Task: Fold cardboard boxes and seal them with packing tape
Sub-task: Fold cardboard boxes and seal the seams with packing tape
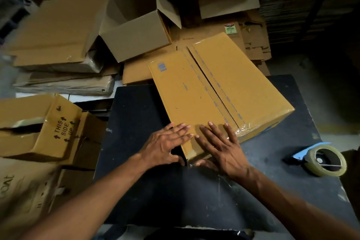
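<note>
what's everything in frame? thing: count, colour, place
cardboard box: 1, yellow-brown, on the table, flaps closed, clear tape at its near corner
tape dispenser: 1, blue handle with clear roll, table's right edge
table: 1, black top, centre
open box: 1, grey-brown, behind the table, tipped
"THIS SIDE UP" box: 1, brown, left of the table
flat cardboard stacks: several, brown, far left and back
left hand: 1, fingers straight, resting on the box's near corner
right hand: 1, fingers spread flat, pressing the box top by the taped edge
</note>
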{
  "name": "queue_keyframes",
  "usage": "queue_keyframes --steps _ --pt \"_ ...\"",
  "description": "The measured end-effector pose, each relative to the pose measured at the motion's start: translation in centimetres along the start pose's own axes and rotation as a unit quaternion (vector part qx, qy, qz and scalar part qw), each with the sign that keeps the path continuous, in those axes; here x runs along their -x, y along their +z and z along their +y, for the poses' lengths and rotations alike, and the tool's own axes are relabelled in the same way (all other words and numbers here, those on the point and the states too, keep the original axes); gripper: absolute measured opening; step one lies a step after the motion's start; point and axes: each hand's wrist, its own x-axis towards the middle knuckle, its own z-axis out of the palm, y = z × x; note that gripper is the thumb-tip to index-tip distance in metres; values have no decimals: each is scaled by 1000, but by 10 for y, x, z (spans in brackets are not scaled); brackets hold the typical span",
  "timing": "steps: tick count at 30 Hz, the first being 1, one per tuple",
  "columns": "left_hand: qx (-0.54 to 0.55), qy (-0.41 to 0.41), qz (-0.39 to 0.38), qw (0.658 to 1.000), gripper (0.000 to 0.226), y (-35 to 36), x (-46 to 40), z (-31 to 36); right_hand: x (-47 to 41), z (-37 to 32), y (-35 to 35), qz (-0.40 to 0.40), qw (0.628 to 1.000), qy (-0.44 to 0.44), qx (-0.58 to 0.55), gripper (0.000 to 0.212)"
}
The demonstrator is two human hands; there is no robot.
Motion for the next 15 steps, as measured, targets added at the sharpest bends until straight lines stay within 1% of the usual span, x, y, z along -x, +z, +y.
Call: queue_keyframes --steps 3,6,8,12,15 --pt "-8 -1 -7 1000 93 1 2 0 -1 -9 3 -4 1000 27 14 76" --pt "-23 13 -22 999 99 -7 -1 0 1 -6 7 -3 1000 16 20 74" --pt "-32 22 -18 999 99 -10 -5 1 3 -1 5 -11 1000 5 24 73" --pt "-43 13 40 998 87 0 -4 6 5 1 4 -38 999 -7 37 74" --pt "-23 -18 73 997 86 5 -1 13 5 0 6 -35 999 3 32 74"
